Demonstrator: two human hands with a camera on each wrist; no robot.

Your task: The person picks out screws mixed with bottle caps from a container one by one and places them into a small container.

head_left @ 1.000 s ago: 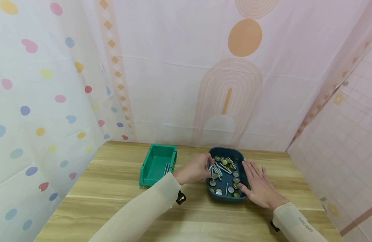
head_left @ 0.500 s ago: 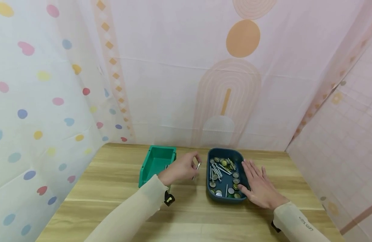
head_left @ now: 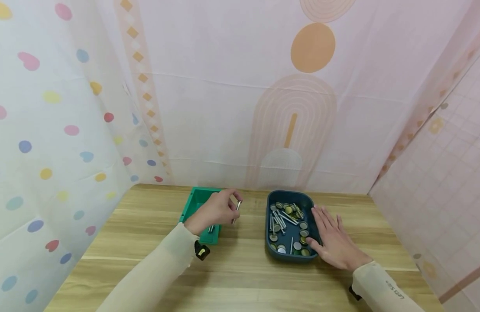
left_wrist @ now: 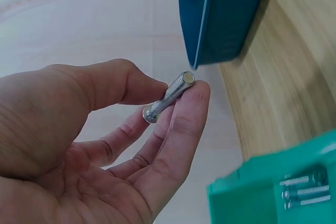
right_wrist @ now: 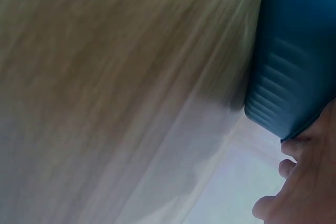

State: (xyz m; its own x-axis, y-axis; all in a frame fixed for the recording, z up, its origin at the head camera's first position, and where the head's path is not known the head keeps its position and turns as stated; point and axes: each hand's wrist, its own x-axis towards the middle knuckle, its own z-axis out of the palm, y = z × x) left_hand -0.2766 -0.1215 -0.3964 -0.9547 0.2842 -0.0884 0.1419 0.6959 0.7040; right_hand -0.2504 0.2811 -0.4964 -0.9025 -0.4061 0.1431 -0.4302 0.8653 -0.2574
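Note:
My left hand point(head_left: 215, 209) pinches a silver bolt point(left_wrist: 170, 95) between thumb and fingertips, its threaded end toward the camera in the left wrist view. The hand hovers over the right side of a green bin point(head_left: 188, 203), covering part of it. Several bolts point(left_wrist: 307, 192) lie inside that bin. To the right stands a dark blue tub point(head_left: 292, 258) with loose bolts point(head_left: 279, 221) and gold and silver bottle caps point(head_left: 304, 233). Along the tub's right rim rests my right hand point(head_left: 335, 245), fingers extended and thumb over the edge.
Both containers stand on a wood-grain table point(head_left: 240, 277), near its back edge. A pale patterned curtain point(head_left: 216, 108) rises behind it, with more cloth hanging at the left and right sides.
My left hand has lifted the bolt out of the blue tub and carried it left to the green bin. The right hand stays on the tub's rim.

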